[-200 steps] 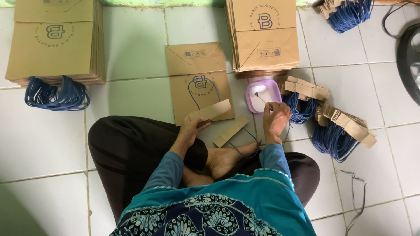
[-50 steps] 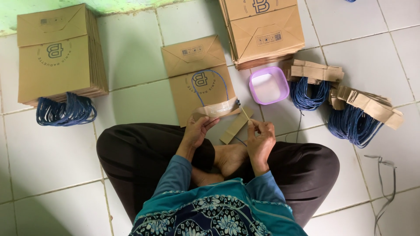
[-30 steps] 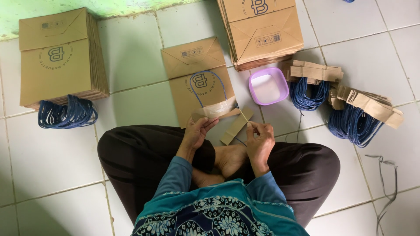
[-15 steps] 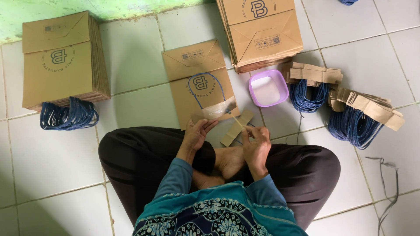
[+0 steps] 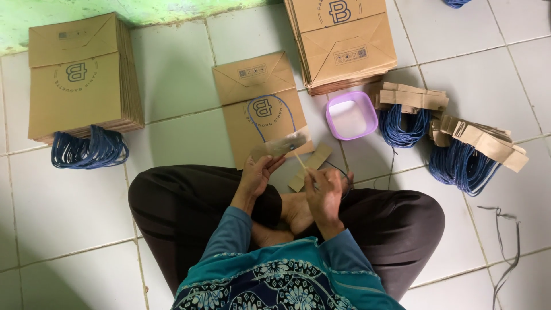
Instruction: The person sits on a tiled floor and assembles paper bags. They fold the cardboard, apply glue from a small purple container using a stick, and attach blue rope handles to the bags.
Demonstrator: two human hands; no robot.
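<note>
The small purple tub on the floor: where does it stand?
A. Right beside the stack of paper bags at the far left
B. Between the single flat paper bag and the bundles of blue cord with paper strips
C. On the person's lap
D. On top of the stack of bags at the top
B: the purple tub stands on the tiled floor, with the flat paper bag on one side and the cord bundles on the other.

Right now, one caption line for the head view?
Seated cross-legged on tile, left hand holds a blue-corded handle strip over a flat paper bag; right hand holds a thin stick.
</note>
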